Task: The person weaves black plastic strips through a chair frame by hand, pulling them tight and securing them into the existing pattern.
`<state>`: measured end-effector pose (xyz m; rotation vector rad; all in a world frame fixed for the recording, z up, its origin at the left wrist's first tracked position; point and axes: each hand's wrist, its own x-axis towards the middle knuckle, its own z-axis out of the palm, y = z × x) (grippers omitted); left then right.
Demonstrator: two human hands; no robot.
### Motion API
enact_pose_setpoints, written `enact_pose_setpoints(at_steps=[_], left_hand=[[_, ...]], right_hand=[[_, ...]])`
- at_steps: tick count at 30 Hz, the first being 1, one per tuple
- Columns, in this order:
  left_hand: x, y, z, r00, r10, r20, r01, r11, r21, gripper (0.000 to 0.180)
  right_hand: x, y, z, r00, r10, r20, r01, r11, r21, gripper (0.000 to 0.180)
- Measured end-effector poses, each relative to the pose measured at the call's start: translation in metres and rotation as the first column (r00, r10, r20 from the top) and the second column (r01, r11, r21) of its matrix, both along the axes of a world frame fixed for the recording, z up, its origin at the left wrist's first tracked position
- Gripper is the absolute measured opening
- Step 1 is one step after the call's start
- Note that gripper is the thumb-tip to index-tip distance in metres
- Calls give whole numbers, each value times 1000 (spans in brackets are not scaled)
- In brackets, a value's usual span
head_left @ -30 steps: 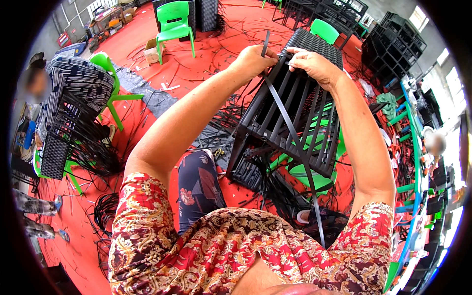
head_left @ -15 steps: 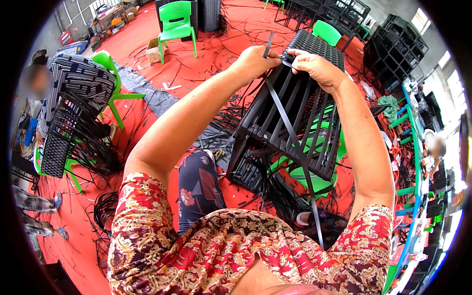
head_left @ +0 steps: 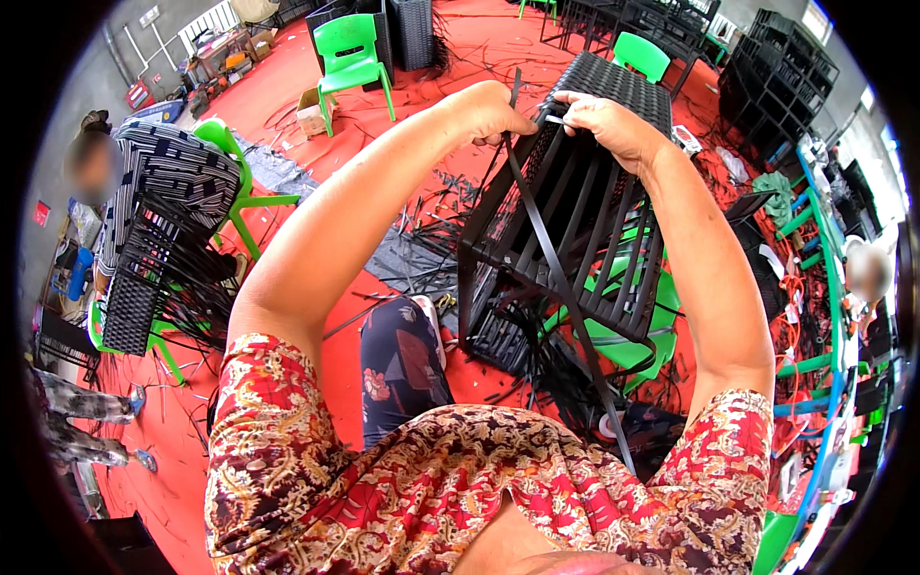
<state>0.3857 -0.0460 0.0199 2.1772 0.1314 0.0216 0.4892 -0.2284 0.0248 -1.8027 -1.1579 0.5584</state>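
2 hands at woven frame, left pinching strip, right unclear, red sign unreadable

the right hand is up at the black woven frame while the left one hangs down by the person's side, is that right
Not quite: the left hand isn't hanging down; the head view shows it raised too, beside the black woven frame. The right hand is indeed up at that frame.

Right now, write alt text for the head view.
A person's left hand is at a long dark strip and the right hand touches the far end of a black woven frame. Green chairs stand around on a littered red floor.
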Motion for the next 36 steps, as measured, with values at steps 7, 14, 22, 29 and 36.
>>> enact_pose_setpoints(at_steps=[7,14,22,29,36], left_hand=[[9,-11,14,998,32,-48,-12,930,368,23],[9,-21,28,999,15,-29,-1,903,430,19],[8,13,-6,994,-86,-71,37,853,-521,20],[14,13,-16,994,94,59,-62,910,-410,12],[29,3,-17,987,60,149,-32,982,-185,21]], right_hand=[[-5,3,-1,998,-42,-48,41,999,-10,20],[-11,6,3,998,-32,-49,33,999,0,21],[-1,23,1,978,-39,203,64,991,-119,22],[-1,38,11,856,-22,517,188,944,-270,19],[14,25,-9,770,-128,625,240,966,-99,23]])
